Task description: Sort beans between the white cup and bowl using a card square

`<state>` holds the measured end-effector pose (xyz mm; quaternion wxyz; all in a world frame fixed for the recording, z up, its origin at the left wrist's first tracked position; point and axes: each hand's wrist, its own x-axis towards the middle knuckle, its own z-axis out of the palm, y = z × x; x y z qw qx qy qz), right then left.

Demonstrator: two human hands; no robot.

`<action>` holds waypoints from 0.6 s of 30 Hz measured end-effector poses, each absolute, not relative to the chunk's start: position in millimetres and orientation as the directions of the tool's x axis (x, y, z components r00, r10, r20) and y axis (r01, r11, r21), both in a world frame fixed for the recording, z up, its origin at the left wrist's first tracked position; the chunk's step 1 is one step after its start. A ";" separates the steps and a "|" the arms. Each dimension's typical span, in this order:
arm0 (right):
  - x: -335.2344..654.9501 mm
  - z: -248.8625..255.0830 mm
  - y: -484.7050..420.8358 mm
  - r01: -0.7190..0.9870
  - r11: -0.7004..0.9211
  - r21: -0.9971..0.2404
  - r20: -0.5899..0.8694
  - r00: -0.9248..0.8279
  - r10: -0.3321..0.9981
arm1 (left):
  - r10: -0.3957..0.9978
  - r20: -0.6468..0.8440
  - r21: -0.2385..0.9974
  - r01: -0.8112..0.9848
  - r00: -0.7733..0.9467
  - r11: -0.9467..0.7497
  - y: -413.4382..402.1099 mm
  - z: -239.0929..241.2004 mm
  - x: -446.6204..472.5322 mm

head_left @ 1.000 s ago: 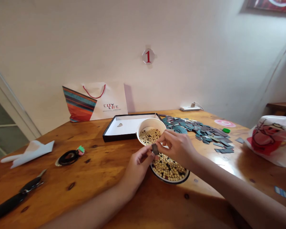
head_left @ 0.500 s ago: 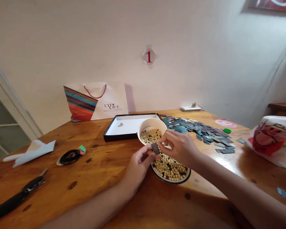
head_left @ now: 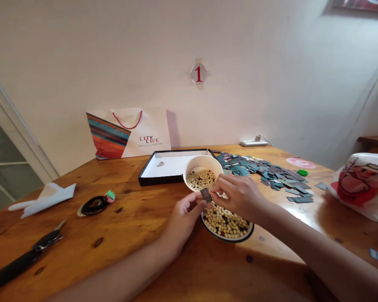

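My left hand [head_left: 184, 218] pinches a small dark grey card piece [head_left: 205, 194] between thumb and fingers. My right hand [head_left: 239, 195] is curled, its fingertips pinched right beside the card piece; what they hold I cannot make out. Both hands hover over a shallow dark-rimmed bowl [head_left: 239, 238] filled with pale beans and a few dark ones. Just behind it stands a white paper cup [head_left: 202, 164] with pale beans inside.
A black-edged white tray [head_left: 165, 167] lies behind the cup. A heap of blue-grey card pieces [head_left: 264, 172] spreads to the right, near a green cap [head_left: 302, 172] and a printed plastic bag [head_left: 362, 184]. Left: black tool [head_left: 22, 260], black ring [head_left: 94, 205], white paper [head_left: 44, 197], gift bag [head_left: 129, 132].
Both hands stay pinched at the card piece over the bowl. The view has drifted slightly, shifting everything a little to the right.
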<state>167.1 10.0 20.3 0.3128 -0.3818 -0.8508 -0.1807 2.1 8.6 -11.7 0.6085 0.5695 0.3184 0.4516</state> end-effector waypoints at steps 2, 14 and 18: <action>167.6 21.1 9.6 0.756 0.653 0.039 0.676 -0.501 0.540 | 0.908 0.129 0.980 -0.192 0.398 -0.055 8.0 -11.8 2.1; 168.1 22.7 8.5 0.741 0.671 0.016 0.566 -0.560 0.605 | 0.927 0.143 0.982 -0.167 0.346 -0.089 11.1 -11.8 3.0; 170.5 22.0 9.5 0.743 0.666 -0.074 0.627 -0.485 0.611 | 0.925 0.127 0.984 -0.163 0.358 -0.072 9.1 -10.1 2.7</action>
